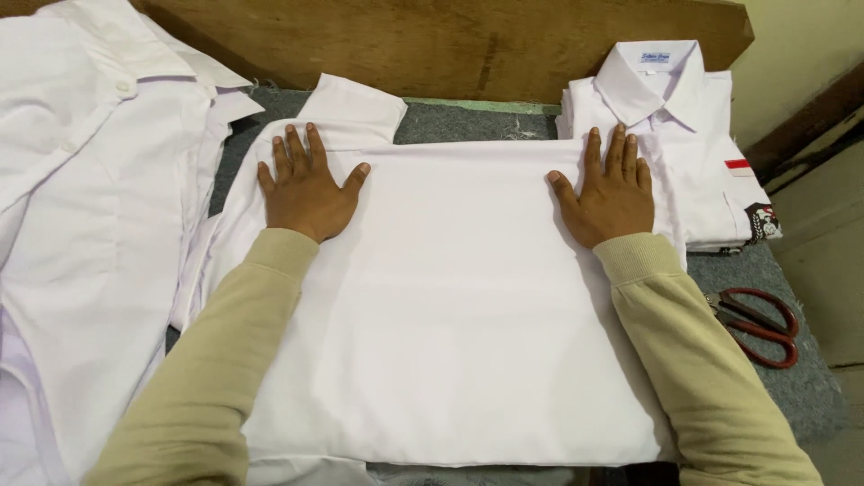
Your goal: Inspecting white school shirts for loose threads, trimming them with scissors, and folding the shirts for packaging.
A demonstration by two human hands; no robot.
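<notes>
White shirt (pixel 450 315) lies back-up, partly folded, over the middle of the grey felt-covered table (pixel 792 387), its near hem at the near edge. Both hands are flat and spread, pinching nothing: left hand (pixel 304 189) on the far-left corner of the fold, right hand (pixel 614 189) on the far-right corner. Risks: the smooth fabric could slide under the palms and skew the fold; the cuffed sleeve (pixel 355 108) sticking out past the far fold edge could bunch if it isn't tucked. Red-handled scissors (pixel 760 324) by the right edge sit close to the right forearm, so a snag is possible. Far-right corner: stack of folded shirts (pixel 666 135), touching the working shirt's edge, could get nudged. Loose white shirts (pixel 81 207) piled at left overlap slightly.
</notes>
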